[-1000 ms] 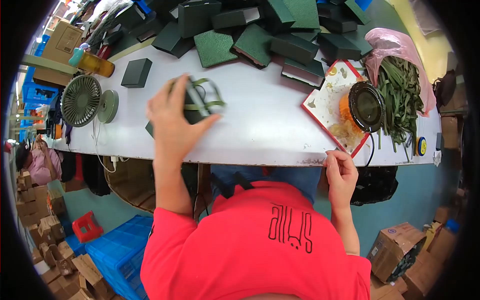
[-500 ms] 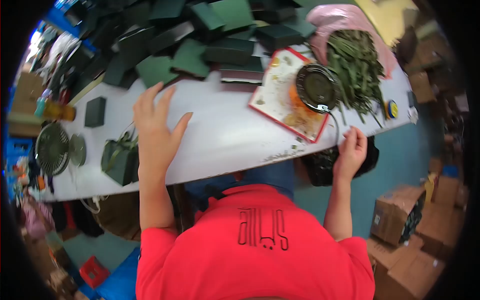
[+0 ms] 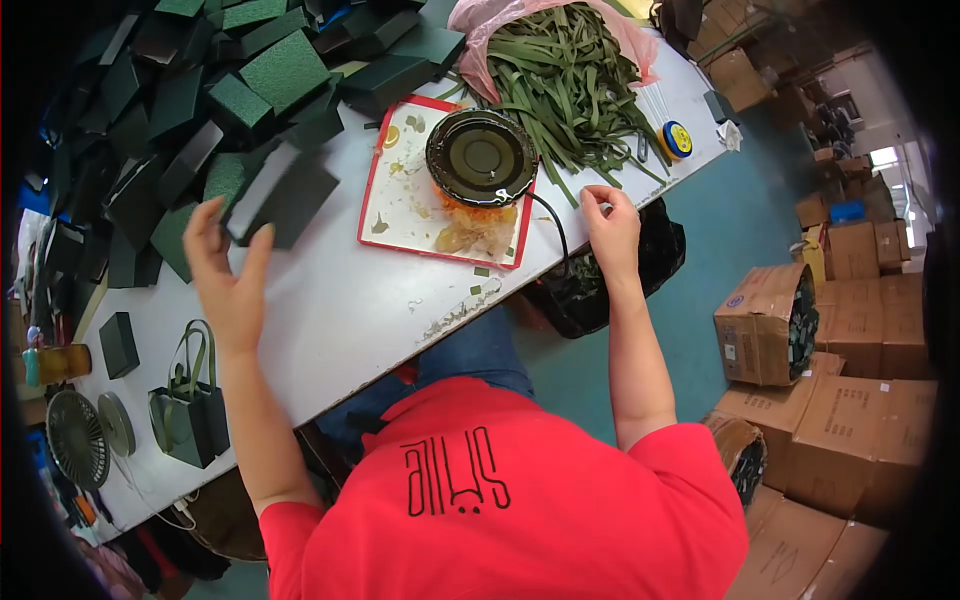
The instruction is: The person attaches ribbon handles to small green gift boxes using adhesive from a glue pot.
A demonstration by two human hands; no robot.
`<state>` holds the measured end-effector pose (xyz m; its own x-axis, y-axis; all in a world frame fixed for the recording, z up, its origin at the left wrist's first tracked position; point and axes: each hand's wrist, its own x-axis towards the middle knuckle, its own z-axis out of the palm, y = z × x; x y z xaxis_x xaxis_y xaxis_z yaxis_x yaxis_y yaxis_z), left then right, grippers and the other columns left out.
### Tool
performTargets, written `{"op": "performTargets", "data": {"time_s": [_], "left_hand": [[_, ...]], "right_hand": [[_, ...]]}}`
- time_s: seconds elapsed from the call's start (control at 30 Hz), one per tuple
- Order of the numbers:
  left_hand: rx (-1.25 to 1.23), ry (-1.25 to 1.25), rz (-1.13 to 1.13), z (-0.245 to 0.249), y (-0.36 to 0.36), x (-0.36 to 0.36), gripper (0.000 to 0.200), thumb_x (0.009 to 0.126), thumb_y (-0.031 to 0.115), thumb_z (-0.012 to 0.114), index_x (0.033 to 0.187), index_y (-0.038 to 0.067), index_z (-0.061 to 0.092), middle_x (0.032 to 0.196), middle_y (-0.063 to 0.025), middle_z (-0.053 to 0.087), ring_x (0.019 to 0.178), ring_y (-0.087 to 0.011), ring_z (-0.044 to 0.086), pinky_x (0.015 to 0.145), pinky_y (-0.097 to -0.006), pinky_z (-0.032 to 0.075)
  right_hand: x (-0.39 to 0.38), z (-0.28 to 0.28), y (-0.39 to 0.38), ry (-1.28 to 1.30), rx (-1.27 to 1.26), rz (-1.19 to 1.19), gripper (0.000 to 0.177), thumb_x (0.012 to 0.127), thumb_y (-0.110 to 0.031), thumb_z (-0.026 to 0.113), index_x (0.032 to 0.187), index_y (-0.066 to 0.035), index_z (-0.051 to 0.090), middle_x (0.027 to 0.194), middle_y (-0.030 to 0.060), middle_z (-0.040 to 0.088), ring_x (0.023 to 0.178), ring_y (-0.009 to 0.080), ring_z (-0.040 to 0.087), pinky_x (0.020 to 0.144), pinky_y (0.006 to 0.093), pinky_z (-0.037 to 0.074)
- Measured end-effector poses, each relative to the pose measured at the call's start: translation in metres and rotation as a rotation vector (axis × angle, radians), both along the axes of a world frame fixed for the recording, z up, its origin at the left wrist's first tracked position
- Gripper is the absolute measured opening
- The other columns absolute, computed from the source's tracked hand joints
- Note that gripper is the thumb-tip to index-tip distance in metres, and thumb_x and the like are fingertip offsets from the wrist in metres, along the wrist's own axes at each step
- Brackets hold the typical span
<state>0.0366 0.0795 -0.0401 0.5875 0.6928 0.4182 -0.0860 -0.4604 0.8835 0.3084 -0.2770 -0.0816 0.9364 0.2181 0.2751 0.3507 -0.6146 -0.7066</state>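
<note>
My left hand (image 3: 228, 265) is raised over the table, fingers apart, beside a dark green box (image 3: 280, 195) with a pale side; whether it touches the box I cannot tell, but it does not hold it. My right hand (image 3: 610, 222) is above the table's front edge, with fingertips pinched together near a pile of green ribbons (image 3: 560, 85); anything between them is too small to make out. Between the hands, a round black pot (image 3: 481, 157) stands on a red-edged white board (image 3: 405, 200). A green box with ribbon handles (image 3: 188, 420) stands at the left.
Many dark green boxes (image 3: 285, 72) are heaped at the back left of the white table (image 3: 345, 320). A small fan (image 3: 76, 438) and a small green box (image 3: 119, 345) are at the left. A blue-yellow tape roll (image 3: 677, 139) lies right. Cardboard cartons (image 3: 765, 325) stand on the floor.
The view has swung to the right, so the table appears farther left. My left hand is now beside the heaped boxes, fingers still apart. My right hand stays near the ribbons, pinched.
</note>
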Motion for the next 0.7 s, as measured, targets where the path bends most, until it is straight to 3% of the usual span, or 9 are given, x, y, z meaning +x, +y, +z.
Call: {"op": "performTargets", "data": {"time_s": [0.1,0.2,0.23,0.33,0.47,0.5,0.6,0.63,0.7], "left_hand": [[-0.136,0.031,-0.043,0.013,0.002,-0.027,0.045,0.094,0.007,0.067,0.134,0.003,0.047,0.129,-0.0080,0.056,0.112,-0.0123,0.055,0.097,-0.0265,0.043],[-0.293,0.328,-0.171,0.020,0.018,-0.053,0.045,0.093,0.009,0.069,0.133,0.002,0.050,0.115,-0.0058,0.058,0.098,-0.0111,0.054,0.088,-0.0261,0.043],[-0.266,0.386,-0.227,0.020,0.018,-0.057,0.044,0.095,0.010,0.064,0.135,0.002,0.051,0.109,-0.0039,0.058,0.089,-0.0101,0.051,0.082,-0.0246,0.042],[-0.057,0.701,-0.294,0.028,0.022,-0.063,0.048,0.094,0.010,0.063,0.140,0.005,0.052,0.106,-0.0019,0.058,0.087,-0.0096,0.051,0.082,-0.0232,0.042],[0.152,0.624,-0.235,0.008,0.012,-0.060,0.050,0.095,0.014,0.061,0.144,0.008,0.050,0.123,-0.0113,0.062,0.105,-0.0255,0.062,0.089,-0.0286,0.046],[0.219,0.648,-0.258,0.005,0.010,-0.060,0.052,0.094,0.016,0.062,0.144,0.008,0.049,0.134,-0.0158,0.058,0.119,-0.0333,0.057,0.100,-0.0380,0.043],[0.411,0.859,-0.052,0.020,-0.029,-0.050,0.061,0.091,0.021,0.066,0.147,0.007,0.045,0.136,-0.0163,0.057,0.128,-0.0340,0.050,0.109,-0.0454,0.034],[0.413,0.899,0.008,0.015,-0.038,-0.051,0.083,0.083,0.032,0.076,0.151,0.007,0.037,0.142,-0.0165,0.050,0.136,-0.0340,0.042,0.112,-0.0520,0.027],[0.449,0.932,0.002,0.012,-0.053,-0.051,0.097,0.074,0.038,0.082,0.153,0.007,0.033,0.146,-0.0171,0.045,0.136,-0.0349,0.040,0.111,-0.0531,0.028]], "right_hand": [[-0.007,0.009,0.008,-0.027,-0.169,0.018,0.025,0.087,-0.025,0.071,0.093,-0.001,0.072,0.094,0.0146,0.068,0.085,0.0301,0.066,0.078,0.0404,0.051],[-0.007,0.012,0.009,0.065,-0.244,0.033,0.024,0.087,-0.025,0.071,0.090,-0.001,0.071,0.095,0.0148,0.068,0.085,0.0302,0.066,0.078,0.0413,0.051],[-0.006,0.012,0.008,0.059,-0.248,0.048,0.024,0.087,-0.024,0.070,0.090,0.000,0.070,0.094,0.0147,0.068,0.083,0.0301,0.066,0.078,0.0409,0.051],[-0.004,0.008,0.007,0.068,-0.210,0.073,0.023,0.088,-0.022,0.070,0.092,0.000,0.068,0.090,0.0141,0.067,0.077,0.0282,0.065,0.074,0.0387,0.051],[-0.010,0.006,0.005,0.167,-0.042,0.064,0.020,0.089,-0.016,0.068,0.099,0.002,0.064,0.083,0.0104,0.065,0.066,0.0193,0.059,0.067,0.0322,0.049],[-0.010,0.006,0.005,0.192,-0.002,0.063,0.019,0.090,-0.014,0.068,0.100,0.002,0.063,0.082,0.0091,0.065,0.064,0.0165,0.057,0.065,0.0304,0.049],[-0.012,0.001,0.004,0.203,0.136,0.144,0.022,0.090,-0.010,0.068,0.109,0.001,0.064,0.081,0.0042,0.065,0.063,0.0089,0.053,0.062,0.0263,0.046],[-0.015,0.005,0.005,0.216,0.146,0.150,0.024,0.090,-0.009,0.068,0.111,0.001,0.065,0.081,0.0030,0.065,0.064,0.0075,0.053,0.061,0.0252,0.046],[-0.021,0.015,0.007,0.244,0.165,0.166,0.028,0.089,-0.007,0.068,0.117,0.000,0.066,0.082,0.0007,0.066,0.066,0.0046,0.053,0.060,0.0229,0.044]]}}
